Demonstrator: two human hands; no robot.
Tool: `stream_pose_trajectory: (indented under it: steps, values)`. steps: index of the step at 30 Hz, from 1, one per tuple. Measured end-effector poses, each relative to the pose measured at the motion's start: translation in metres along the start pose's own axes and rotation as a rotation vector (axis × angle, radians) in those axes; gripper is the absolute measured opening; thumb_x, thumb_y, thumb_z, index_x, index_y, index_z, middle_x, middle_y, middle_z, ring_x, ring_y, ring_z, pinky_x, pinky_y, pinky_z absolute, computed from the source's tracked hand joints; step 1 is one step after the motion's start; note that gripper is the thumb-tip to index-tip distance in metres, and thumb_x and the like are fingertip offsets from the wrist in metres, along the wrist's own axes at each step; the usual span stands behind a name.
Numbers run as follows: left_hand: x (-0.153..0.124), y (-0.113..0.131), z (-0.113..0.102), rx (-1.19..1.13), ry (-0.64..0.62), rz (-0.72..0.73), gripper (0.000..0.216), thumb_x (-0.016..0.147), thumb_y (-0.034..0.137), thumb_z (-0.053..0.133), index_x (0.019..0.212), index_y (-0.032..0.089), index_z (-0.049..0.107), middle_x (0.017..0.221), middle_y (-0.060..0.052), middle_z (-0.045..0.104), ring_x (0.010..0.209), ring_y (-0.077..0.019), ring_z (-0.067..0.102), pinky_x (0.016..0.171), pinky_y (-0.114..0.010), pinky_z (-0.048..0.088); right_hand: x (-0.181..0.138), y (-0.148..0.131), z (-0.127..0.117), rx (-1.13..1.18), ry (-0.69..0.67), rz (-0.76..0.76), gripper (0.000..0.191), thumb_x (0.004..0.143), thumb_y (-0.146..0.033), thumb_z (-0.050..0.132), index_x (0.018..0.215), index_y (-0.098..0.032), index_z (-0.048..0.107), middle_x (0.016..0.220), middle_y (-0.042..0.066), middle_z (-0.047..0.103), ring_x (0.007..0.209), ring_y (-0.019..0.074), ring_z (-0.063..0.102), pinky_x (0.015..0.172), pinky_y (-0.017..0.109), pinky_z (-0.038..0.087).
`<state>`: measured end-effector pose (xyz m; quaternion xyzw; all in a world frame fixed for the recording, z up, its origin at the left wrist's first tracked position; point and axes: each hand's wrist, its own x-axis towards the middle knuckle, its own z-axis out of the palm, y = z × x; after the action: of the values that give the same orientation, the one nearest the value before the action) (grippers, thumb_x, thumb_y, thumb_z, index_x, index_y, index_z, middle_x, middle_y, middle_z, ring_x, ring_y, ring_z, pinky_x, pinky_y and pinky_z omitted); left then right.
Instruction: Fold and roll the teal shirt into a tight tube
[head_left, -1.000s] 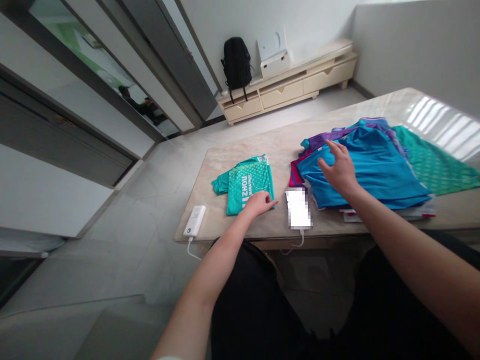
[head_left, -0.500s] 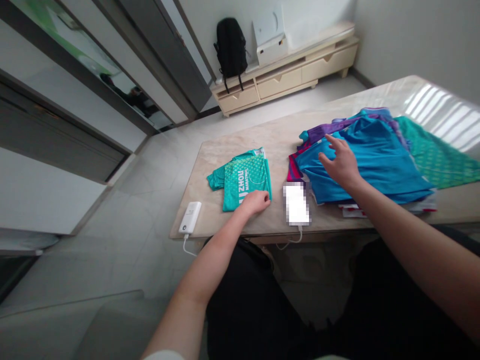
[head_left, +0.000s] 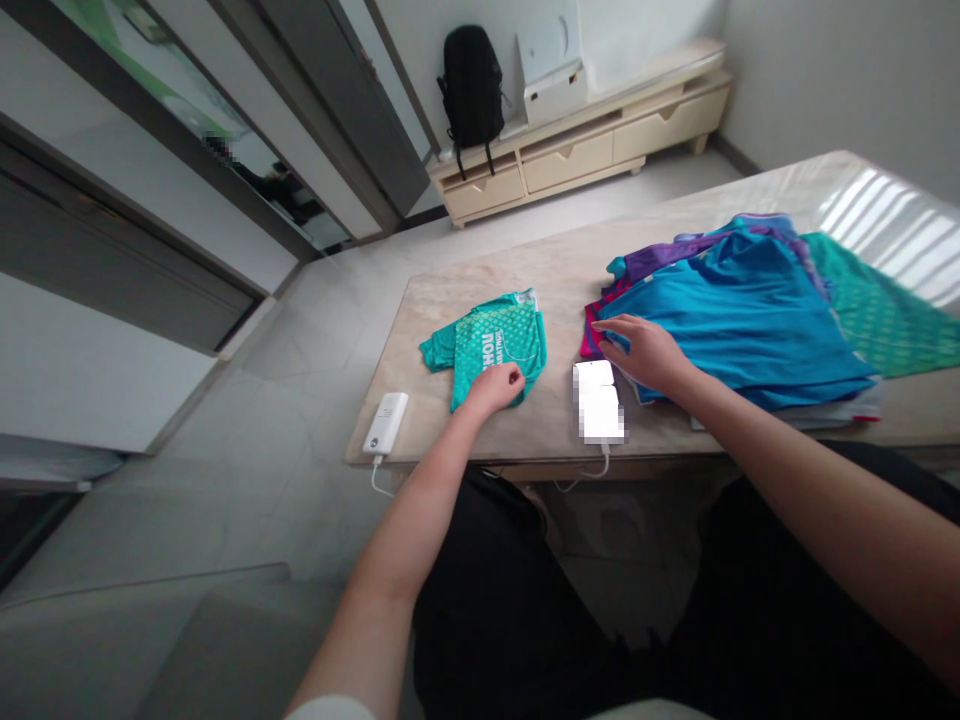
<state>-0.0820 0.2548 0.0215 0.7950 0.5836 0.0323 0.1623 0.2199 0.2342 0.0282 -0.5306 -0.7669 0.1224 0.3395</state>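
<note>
A folded teal shirt (head_left: pixel 491 343) with white lettering lies on the left part of the marble table (head_left: pixel 562 280). My left hand (head_left: pixel 496 385) rests on its near edge with the fingers curled and pinching the fabric. To the right sits a pile of shirts with a blue shirt (head_left: pixel 739 315) on top. My right hand (head_left: pixel 643 350) lies on the pile's near left corner, fingers spread and flat. A phone (head_left: pixel 598 400) lies between my two hands by the table's front edge.
A white power bank (head_left: pixel 385 424) with a cable sits at the table's near left corner. A teal shirt (head_left: pixel 885 310) spreads out at the right. Beyond the table stand a low cream cabinet (head_left: pixel 585 150), a black backpack (head_left: pixel 471 85) and a white box (head_left: pixel 551 75).
My right hand has slid from the top of the blue shirt down to the pile's near left corner. My left hand's fingers have curled onto the teal shirt's edge.
</note>
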Motion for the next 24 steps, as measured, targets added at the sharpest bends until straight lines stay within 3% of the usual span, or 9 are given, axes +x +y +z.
stream_pose_trajectory:
  steps: [6, 12, 18, 24]
  values:
    - [0.002, -0.042, -0.003, -0.066, 0.05, -0.107, 0.019, 0.093, 0.024, 0.056, 0.082, 0.017, 0.071, 0.086, -0.004, 0.076, 0.084, -0.0192, 0.067, 0.075, -0.027, 0.048, 0.002, 0.019, -0.006, 0.011, 0.034, 0.078, 0.036, 0.093, -0.032, 0.058, 0.125, -0.022, 0.074, 0.125, 0.01, 0.072, 0.11, 0.0324, 0.07, 0.098, 0.049, 0.057]
    - [0.004, -0.076, -0.004, -0.133, -0.019, -0.213, 0.028, 0.1, 0.034, 0.061, 0.082, 0.014, 0.067, 0.075, 0.0, 0.068, 0.071, -0.0151, 0.066, 0.074, -0.031, 0.054, -0.001, 0.031, -0.013, -0.021, 0.035, 0.123, 0.036, 0.094, -0.033, 0.058, 0.124, -0.02, 0.074, 0.124, 0.012, 0.072, 0.109, 0.0347, 0.07, 0.095, 0.051, 0.057]
    - [0.005, -0.089, -0.002, -0.144, -0.078, -0.282, 0.031, 0.102, 0.041, 0.061, 0.089, 0.013, 0.067, 0.079, 0.0, 0.068, 0.069, -0.0132, 0.066, 0.07, -0.031, 0.057, -0.004, 0.038, -0.026, -0.042, 0.035, 0.185, 0.036, 0.094, -0.032, 0.059, 0.123, -0.017, 0.074, 0.124, 0.012, 0.073, 0.105, 0.0309, 0.07, 0.094, 0.041, 0.056]
    - [0.007, -0.093, 0.001, -0.091, -0.081, -0.32, 0.03, 0.101, 0.041, 0.062, 0.095, 0.013, 0.068, 0.087, -0.002, 0.07, 0.076, -0.0148, 0.067, 0.074, -0.033, 0.058, -0.008, 0.047, -0.033, -0.062, 0.033, 0.206, 0.038, 0.093, -0.033, 0.059, 0.125, -0.018, 0.074, 0.124, 0.012, 0.073, 0.106, 0.0316, 0.069, 0.092, 0.04, 0.055]
